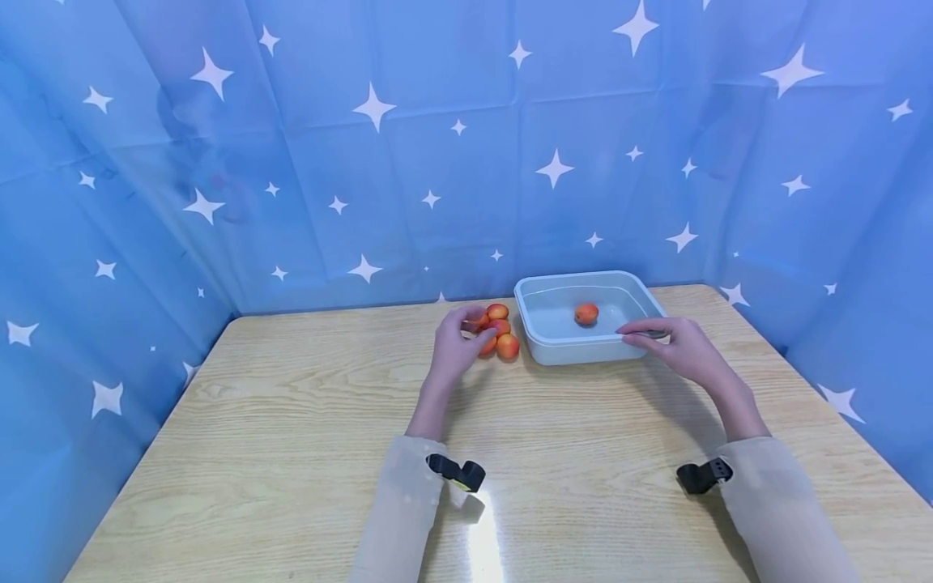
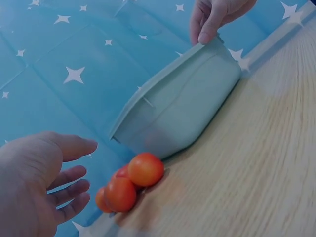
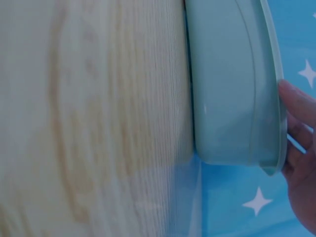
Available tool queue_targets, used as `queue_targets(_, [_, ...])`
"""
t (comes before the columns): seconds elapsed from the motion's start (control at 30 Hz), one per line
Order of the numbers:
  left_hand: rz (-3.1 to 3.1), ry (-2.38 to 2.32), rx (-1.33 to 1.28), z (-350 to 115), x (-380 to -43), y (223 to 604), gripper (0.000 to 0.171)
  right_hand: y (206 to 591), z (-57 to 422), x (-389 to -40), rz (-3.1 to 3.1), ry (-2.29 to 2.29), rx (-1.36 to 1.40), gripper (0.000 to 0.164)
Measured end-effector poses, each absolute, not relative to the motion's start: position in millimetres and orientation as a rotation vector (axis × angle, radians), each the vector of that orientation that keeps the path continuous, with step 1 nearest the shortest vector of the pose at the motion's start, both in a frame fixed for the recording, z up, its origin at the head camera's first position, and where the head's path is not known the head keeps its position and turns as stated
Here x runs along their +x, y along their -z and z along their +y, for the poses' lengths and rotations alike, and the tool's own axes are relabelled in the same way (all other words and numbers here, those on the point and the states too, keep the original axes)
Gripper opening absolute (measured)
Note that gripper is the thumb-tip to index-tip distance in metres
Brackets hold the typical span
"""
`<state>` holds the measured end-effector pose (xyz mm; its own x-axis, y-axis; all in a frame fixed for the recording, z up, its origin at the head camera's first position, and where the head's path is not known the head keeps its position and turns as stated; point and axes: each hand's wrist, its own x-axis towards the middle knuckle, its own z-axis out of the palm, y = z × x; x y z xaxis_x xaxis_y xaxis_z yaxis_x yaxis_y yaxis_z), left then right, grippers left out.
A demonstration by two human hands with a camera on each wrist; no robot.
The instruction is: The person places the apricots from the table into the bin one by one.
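A pale blue-green plastic tub (image 1: 576, 353) stands at the back of the table, with one red-orange fruit (image 1: 586, 314) inside. My right hand (image 1: 681, 350) pinches the tub's front right rim; in the right wrist view its thumb (image 3: 298, 101) lies on the outside and the other fingers are beyond the rim. Left of the tub sits a cluster of several round red-orange fruits (image 1: 508, 346) that look like tomatoes. Beside this cluster is my left hand (image 1: 453, 346), thumb and fingers spread and loosely bent. The left wrist view shows a gap between that hand and the tomatoes (image 2: 145, 169).
The light wood table (image 1: 291, 421) ends at a blue curtain with white stars (image 1: 408, 186) behind and on both sides. Each wrist wears a small black camera, one on the left (image 1: 457, 472) and one on the right (image 1: 703, 476). Light glares on the front middle.
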<state>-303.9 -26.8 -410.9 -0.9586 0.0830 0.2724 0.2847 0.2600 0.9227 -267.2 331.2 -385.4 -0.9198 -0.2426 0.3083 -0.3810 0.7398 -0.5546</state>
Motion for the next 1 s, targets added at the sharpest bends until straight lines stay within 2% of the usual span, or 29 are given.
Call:
queue_targets(0.23, [-2.392, 1.799, -0.315, -29.4, -306.9, 419.7, 0.038, 382.8, 329.8, -267.9, -2.729, -0.941, 0.508, 0.025])
queue_targets(0.63, [-2.527, 1.665, -0.333, -29.5, -311.8, 438.6, 0.049, 385.5, 330.5, -267.8, -2.724, -0.923, 0.505, 0.025])
queue_targets(1.0, [-2.56, 1.596, -0.319, -28.0, -309.3, 437.9, 0.038, 386.9, 331.0, -267.4, -2.713, -0.917, 0.508, 0.023])
